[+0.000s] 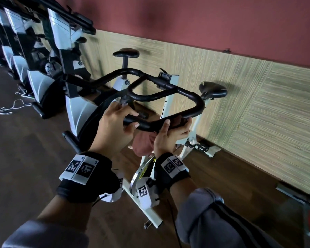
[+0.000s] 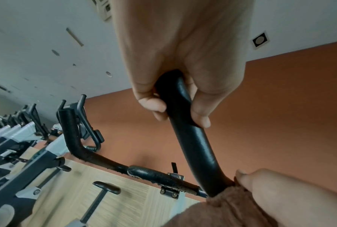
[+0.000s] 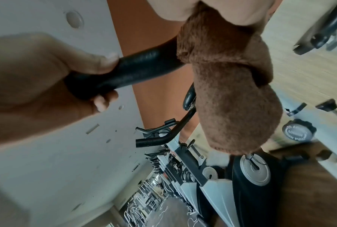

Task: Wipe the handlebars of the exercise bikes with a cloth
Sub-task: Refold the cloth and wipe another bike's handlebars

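A white exercise bike stands before me with black looped handlebars (image 1: 191,97). My left hand (image 1: 123,119) grips the near end of the bar, fingers curled over it and thumb under; in the left wrist view my left hand (image 2: 175,106) wraps the handlebar (image 2: 198,150). Just to its right, my right hand (image 1: 172,127) holds a brown cloth (image 1: 143,142) wrapped round the same bar, and the cloth's loose end hangs below. In the right wrist view the cloth (image 3: 228,86) covers the handlebar (image 3: 140,67) beside my left hand (image 3: 47,86).
A second bike's saddle (image 1: 126,53) and handlebar (image 1: 97,81) stand just left. A row of white and black bikes (image 1: 43,72) runs to the far left. The panelled wall (image 1: 258,97) is behind. Dark wood floor (image 1: 25,158) lies below.
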